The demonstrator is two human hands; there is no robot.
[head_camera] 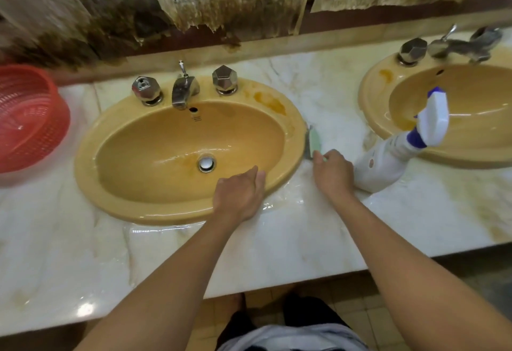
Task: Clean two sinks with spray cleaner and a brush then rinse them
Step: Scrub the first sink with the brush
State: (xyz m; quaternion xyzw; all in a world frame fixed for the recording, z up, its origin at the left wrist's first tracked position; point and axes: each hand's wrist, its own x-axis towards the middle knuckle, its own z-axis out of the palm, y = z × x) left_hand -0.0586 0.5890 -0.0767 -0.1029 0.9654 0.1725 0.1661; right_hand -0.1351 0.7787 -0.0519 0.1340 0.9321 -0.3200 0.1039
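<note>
— Presently, how far along?
— Early, seemingly: left sink [155, 184] wet but rim-stained, right sink [471, 129] stained. Right hand [332, 170] pinches the brush [315, 141] lying on the worktop [277, 253] between them; left hand [239, 192] rests, loosely curled, on the left rim. Bottle [382, 162] beside the right sink.
</note>
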